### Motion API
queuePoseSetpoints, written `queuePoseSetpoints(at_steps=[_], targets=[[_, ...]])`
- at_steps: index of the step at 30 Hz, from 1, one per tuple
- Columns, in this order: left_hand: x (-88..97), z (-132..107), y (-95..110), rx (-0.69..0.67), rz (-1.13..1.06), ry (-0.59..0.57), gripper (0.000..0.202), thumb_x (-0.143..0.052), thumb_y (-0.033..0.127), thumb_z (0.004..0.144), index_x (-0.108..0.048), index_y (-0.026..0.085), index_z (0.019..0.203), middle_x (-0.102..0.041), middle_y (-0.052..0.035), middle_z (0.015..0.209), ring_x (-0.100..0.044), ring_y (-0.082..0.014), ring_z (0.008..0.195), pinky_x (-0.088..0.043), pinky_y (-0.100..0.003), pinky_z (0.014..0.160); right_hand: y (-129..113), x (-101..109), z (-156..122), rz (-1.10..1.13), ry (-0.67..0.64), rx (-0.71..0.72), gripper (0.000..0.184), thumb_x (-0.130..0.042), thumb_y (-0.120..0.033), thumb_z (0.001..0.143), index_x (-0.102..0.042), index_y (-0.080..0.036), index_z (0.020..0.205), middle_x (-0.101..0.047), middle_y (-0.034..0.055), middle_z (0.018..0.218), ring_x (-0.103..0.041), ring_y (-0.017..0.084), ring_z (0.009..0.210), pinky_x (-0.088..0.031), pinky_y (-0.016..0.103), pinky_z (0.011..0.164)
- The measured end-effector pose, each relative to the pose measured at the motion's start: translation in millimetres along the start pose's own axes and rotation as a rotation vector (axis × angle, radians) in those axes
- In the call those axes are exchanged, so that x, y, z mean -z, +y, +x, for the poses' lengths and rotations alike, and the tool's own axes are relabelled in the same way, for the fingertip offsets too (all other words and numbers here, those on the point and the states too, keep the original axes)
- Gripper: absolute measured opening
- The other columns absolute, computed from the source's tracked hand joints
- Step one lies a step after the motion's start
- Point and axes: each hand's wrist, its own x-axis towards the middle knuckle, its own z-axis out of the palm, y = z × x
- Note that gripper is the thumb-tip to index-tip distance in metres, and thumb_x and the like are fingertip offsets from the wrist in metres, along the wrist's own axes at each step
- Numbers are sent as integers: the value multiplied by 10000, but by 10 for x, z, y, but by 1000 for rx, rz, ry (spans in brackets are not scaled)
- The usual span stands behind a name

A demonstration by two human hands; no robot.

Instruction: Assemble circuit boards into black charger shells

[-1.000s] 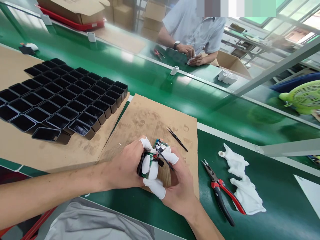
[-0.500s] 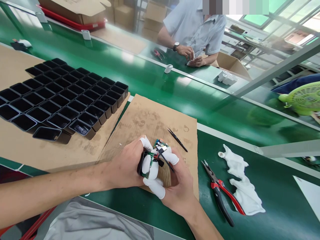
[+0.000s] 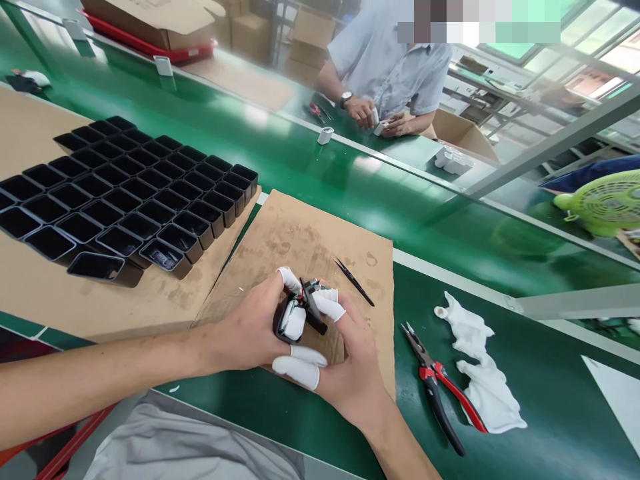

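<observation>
Both my hands wear white finger cots and meet over a brown cardboard sheet. My left hand grips a small black housing with a green circuit board partly inside it. My right hand is closed on the same assembly, its thumb and forefinger pressing the board and its wires into the housing. Most of the board is hidden by my fingers. Black tweezers lie on the cardboard just beyond my right hand.
Rows of empty black housings stand on cardboard to the left. Red-handled pliers and a white glove lie on the green mat at right. Across the green conveyor another person handles white parts. A green fan stands far right.
The circuit board has gone deeper into the black housing, with less green showing. My right fingers have closed down over it. White parts on the conveyor have drifted left.
</observation>
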Motion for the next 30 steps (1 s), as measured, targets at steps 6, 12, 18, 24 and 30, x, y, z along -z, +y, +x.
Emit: queuePoseSetpoints(at_steps=[6, 12, 18, 24, 30], targets=[[5, -16, -8, -156, -49, -42, 587, -860, 154, 726, -548, 289, 1205, -781, -35, 1120, -803, -301, 1065, -663, -466, 953, 10, 16, -7, 64, 96, -156, 584, -996, -403, 892, -696, -318, 1385, -816, 54, 1230, -808, 258, 1084, -691, 397, 965], [-24, -10, -90, -139, -171, -54, 625, -905, 310, 898, -584, 298, 1435, -779, -68, 1308, -807, -263, 1170, -670, -445, 1058, 75, 91, -28, -139, 357, 180, 514, -966, -216, 905, -731, -288, 1356, -827, 76, 1134, -823, 262, 976, -723, 412, 860], [1, 17, -162, -292, 3, 156, 620, -963, 269, 804, -682, 261, 1356, -794, -86, 1285, -789, -300, 1178, -641, -484, 1095, -141, 13, -60, -259, 334, 203, 483, -865, -173, 982, -726, -276, 1433, -832, 90, 1160, -846, 251, 997, -737, 377, 869], [-80, -355, 21, -376, 156, 389, 450, -892, 225, 875, -704, 252, 1283, -799, -71, 1226, -796, -288, 1140, -660, -451, 1043, -568, -409, -275, -118, 481, -9, 444, -845, -223, 990, -754, -289, 1419, -832, 83, 1212, -845, 265, 1101, -727, 371, 968], [-193, -834, -126, -403, 310, 654, 414, -784, 187, 907, -686, 247, 1304, -800, -76, 1197, -810, -288, 1089, -689, -429, 962, -672, -894, -451, -33, 599, -73, 349, -783, -185, 1015, -815, -310, 1339, -817, 85, 1164, -844, 264, 1045, -727, 355, 911]])
